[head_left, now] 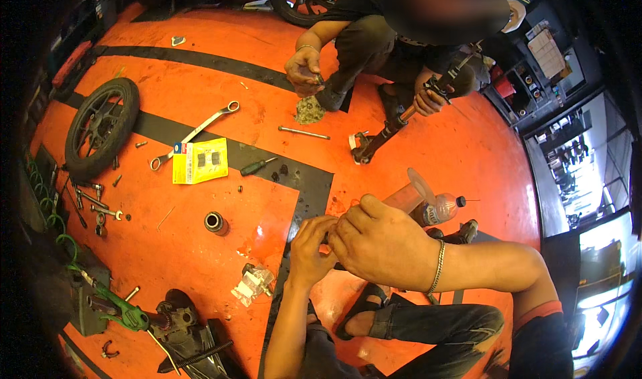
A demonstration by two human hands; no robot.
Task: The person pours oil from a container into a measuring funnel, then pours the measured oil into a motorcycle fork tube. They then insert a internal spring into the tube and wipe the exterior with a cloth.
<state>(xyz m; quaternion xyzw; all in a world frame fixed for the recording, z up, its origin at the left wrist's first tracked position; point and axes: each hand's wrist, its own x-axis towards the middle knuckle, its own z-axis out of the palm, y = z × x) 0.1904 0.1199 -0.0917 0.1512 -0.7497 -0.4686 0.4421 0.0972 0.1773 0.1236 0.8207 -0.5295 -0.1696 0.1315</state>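
Observation:
My left hand and my right hand meet in front of me. Their fingers are closed together around something small, mostly hidden; only a dark bit shows between them. Just beyond my right hand are a translucent funnel-shaped plastic piece and a clear plastic bottle with a dark cap. A dark cylindrical socket-like part stands on the floor left of my hands. Nearer to me lies a small clear plastic bag.
Opposite, a person's hand grips a motorcycle fork leg. On the orange floor lie a ring spanner, yellow packet, screwdriver, metal rod and wheel. A green air gun rests at lower left.

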